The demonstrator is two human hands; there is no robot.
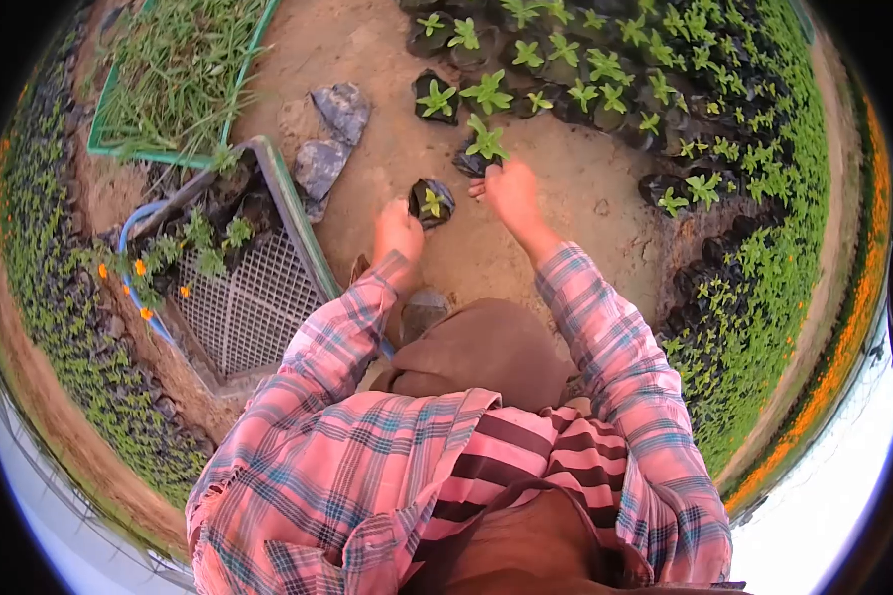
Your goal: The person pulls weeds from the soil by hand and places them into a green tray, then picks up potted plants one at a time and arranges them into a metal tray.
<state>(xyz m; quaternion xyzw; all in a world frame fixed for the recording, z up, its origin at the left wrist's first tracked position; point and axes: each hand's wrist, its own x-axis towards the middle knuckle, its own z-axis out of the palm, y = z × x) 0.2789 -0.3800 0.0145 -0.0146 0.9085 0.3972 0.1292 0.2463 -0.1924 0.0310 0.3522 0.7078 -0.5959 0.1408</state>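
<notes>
My left hand [399, 232] is closed at the left side of a small black plastic nursery bag [447, 206]. A pale yellow-green seedling [431, 203] shows inside that bag's mouth. To the right, my right hand [511, 194] pinches the edge of a second black nursery bag [469, 162], which holds a taller green seedling [486, 141]. Bare soil lies between the two bags. Just beyond stands another potted seedling [436, 98] in a black bag.
Rows of bagged seedlings [605, 67] fill the far right. At left are a green crate [105, 149] of cut greenery and a grey mesh crate [243, 307] with orange flowers beside a blue hose [127, 238]. Crumpled dark plastic [322, 164] lies on the soil.
</notes>
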